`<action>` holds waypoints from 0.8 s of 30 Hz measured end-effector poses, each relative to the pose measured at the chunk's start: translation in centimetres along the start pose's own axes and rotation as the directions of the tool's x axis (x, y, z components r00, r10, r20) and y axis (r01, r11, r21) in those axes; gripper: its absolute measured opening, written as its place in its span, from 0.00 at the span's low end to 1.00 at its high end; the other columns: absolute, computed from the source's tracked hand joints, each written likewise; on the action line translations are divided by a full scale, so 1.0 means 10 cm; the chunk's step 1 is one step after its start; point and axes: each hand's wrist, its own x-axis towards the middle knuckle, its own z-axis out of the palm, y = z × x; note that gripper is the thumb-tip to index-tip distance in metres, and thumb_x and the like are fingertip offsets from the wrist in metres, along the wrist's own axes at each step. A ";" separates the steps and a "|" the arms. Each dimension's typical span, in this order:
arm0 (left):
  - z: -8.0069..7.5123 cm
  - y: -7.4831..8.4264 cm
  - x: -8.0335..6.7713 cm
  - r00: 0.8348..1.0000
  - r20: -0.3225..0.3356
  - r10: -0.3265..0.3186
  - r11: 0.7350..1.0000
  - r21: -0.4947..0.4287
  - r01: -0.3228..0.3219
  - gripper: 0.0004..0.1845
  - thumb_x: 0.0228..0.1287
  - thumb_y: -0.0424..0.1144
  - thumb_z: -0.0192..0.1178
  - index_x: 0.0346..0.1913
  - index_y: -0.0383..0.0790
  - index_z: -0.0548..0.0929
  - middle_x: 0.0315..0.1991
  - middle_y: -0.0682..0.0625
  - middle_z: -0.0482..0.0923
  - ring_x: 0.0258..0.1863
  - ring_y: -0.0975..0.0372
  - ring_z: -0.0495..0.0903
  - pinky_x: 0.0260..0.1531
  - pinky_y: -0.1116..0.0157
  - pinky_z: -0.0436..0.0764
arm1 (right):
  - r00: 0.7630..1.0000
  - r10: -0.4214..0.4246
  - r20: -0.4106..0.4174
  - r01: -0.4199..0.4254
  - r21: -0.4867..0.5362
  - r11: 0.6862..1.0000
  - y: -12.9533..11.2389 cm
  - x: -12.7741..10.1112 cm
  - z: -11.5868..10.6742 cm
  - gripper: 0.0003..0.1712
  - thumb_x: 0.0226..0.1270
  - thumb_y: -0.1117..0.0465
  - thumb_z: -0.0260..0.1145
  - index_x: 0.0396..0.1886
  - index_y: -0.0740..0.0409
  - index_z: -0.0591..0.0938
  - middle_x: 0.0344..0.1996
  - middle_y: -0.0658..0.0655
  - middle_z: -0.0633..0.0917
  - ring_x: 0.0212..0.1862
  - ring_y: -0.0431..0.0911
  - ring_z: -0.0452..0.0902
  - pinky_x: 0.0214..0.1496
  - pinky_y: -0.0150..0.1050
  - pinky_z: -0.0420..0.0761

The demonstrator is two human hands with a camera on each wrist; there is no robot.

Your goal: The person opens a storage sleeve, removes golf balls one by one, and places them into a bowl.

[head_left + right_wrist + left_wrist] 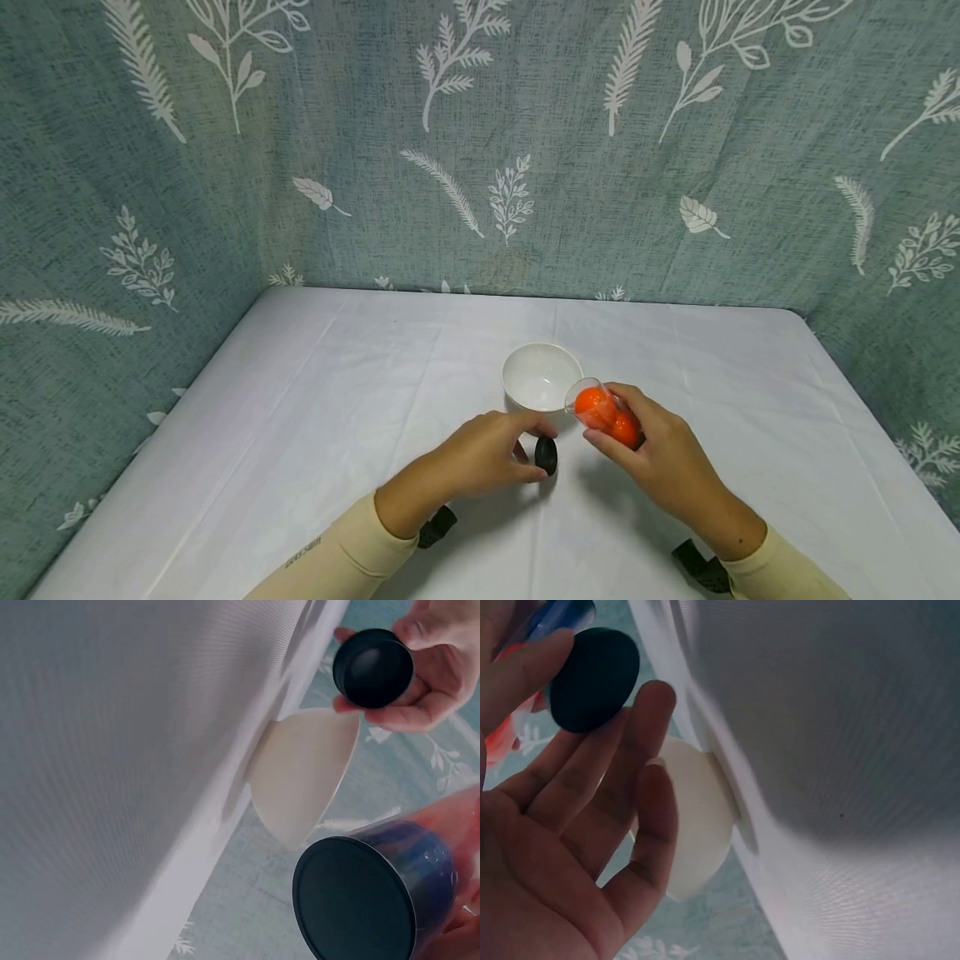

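A table [315, 433] stood covered with a white cloth [750, 400], creased along faint fold lines that ran across and toward the near edge. Behind it and along both sides hung a grey-green curtain [525, 125] with a coarse woven look, printed with white leaves, ferns and sprigs. The curtain met the table's far edge in a straight line and closed in the left and right sides as well, so that it formed a backdrop on three sides. In both wrist views the white cloth filled much of the frame, with the patterned curtain showing beyond it.
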 end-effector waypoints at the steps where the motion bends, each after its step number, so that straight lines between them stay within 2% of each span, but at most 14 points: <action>1: 0.00 -0.01 0.00 1.000 0.009 -0.006 1.000 0.005 0.006 0.23 0.58 0.41 0.74 0.57 0.50 0.81 0.54 0.57 0.85 0.33 0.76 0.82 0.39 0.74 0.79 | 1.000 0.004 0.003 -0.004 -0.002 1.000 0.00 0.00 0.00 0.32 0.57 0.55 0.78 0.59 0.55 0.77 0.44 0.53 0.86 0.39 0.41 0.81 0.40 0.39 0.87; 9: 0.03 -0.05 -0.01 0.995 0.088 -0.038 0.998 0.050 0.034 0.22 0.55 0.41 0.76 0.53 0.50 0.82 0.48 0.63 0.85 0.30 0.79 0.79 0.41 0.74 0.77 | 0.999 0.028 0.025 -0.028 0.006 1.000 -0.01 0.00 0.00 0.32 0.57 0.54 0.78 0.60 0.55 0.76 0.46 0.55 0.86 0.41 0.43 0.81 0.42 0.41 0.87; 24: -0.02 -0.08 -0.03 0.995 0.096 -0.029 0.987 0.161 0.013 0.23 0.50 0.43 0.79 0.49 0.52 0.81 0.47 0.62 0.85 0.31 0.76 0.77 0.38 0.73 0.76 | 0.999 0.038 0.035 -0.038 -0.002 0.999 -0.02 0.00 -0.01 0.32 0.59 0.52 0.77 0.60 0.54 0.77 0.46 0.53 0.86 0.41 0.42 0.81 0.43 0.42 0.86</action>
